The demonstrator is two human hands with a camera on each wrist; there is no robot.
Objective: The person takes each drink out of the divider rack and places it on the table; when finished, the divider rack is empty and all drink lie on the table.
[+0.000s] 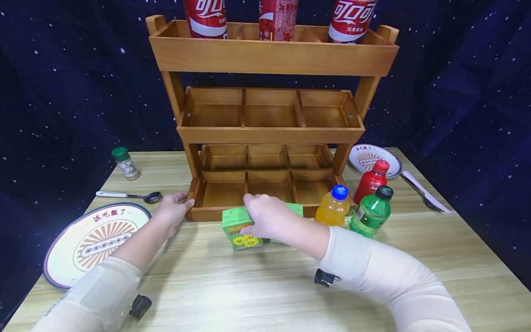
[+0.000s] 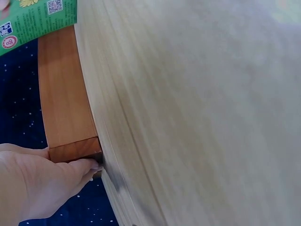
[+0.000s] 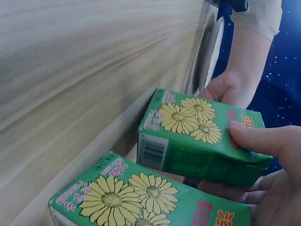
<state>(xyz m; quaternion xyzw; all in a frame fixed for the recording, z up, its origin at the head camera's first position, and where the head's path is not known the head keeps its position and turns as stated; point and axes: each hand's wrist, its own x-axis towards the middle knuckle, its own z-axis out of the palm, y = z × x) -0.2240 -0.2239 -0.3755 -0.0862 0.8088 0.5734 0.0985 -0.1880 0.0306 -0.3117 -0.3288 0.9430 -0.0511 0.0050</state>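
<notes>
My right hand (image 1: 269, 219) grips a green drink carton (image 1: 240, 228) printed with yellow flowers, before the rack's bottom tier. In the right wrist view, the thumb presses the printed face of this carton (image 3: 188, 127), with fingers behind it. Beside it is a second green carton (image 3: 141, 197), mostly hidden by my right hand in the head view. My left hand (image 1: 172, 212) holds the front left corner of the wooden rack (image 1: 271, 136). In the left wrist view, the left hand's (image 2: 42, 179) thumb and fingers pinch the end of the rack's board (image 2: 66, 89).
Orange (image 1: 333, 207), green (image 1: 371, 213) and red (image 1: 372, 180) bottles stand right of the cartons. Red cans (image 1: 278, 20) stand on the top tier. A large plate (image 1: 58, 244), spoon (image 1: 128, 196) and seasoning jar (image 1: 126, 163) are left; a small plate (image 1: 396, 161), knife and fork lie right.
</notes>
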